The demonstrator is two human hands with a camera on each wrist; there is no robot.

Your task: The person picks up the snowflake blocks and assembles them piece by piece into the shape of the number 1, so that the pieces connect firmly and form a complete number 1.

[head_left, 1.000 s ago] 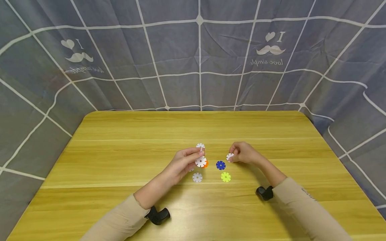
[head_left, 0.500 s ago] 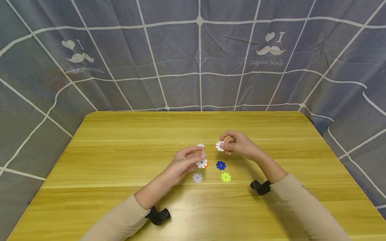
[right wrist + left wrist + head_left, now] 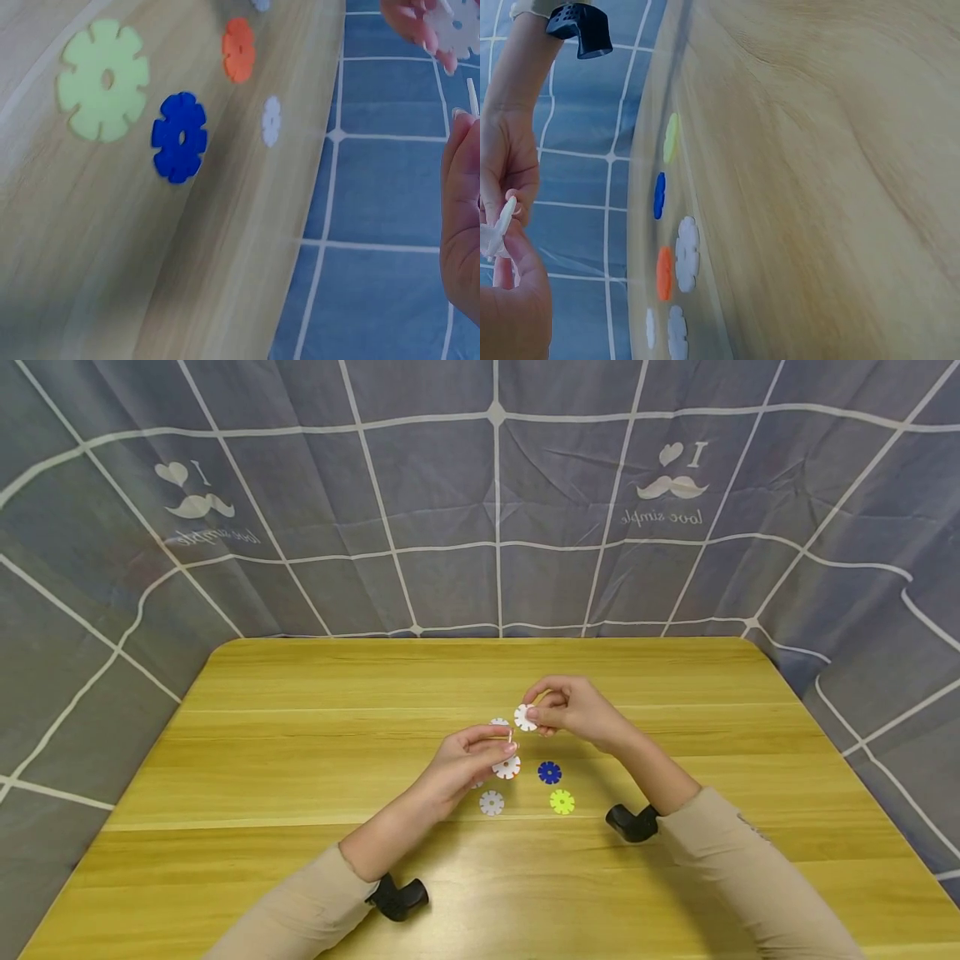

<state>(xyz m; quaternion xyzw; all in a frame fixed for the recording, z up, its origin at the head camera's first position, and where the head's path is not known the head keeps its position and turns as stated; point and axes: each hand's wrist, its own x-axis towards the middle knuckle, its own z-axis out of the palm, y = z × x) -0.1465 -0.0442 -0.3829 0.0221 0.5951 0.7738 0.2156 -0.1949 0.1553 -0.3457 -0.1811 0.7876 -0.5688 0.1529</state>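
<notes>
In the head view my left hand (image 3: 457,766) pinches white notched plastic discs. One disc (image 3: 507,767) faces the camera and another stands edge-on between the fingers; they look joined. Close by on the right, my right hand (image 3: 577,714) pinches a single white notched disc (image 3: 525,717) between thumb and fingers, raised above the table. The right wrist view shows the left hand's white disc (image 3: 455,30) near the right hand (image 3: 461,217), whose disc appears edge-on. In the left wrist view the two hands nearly meet, and I cannot tell whether their discs touch.
On the wooden table (image 3: 300,693) lie a blue disc (image 3: 550,772), a yellow-green disc (image 3: 562,802), an orange disc (image 3: 238,50) and several white discs (image 3: 492,802). The left hand partly covers some. A grey checked curtain (image 3: 450,585) hangs behind the table.
My right hand has lifted its white disc from beside the blue one and carried it left and away, close to the left hand. The left hand has shifted slightly right.
</notes>
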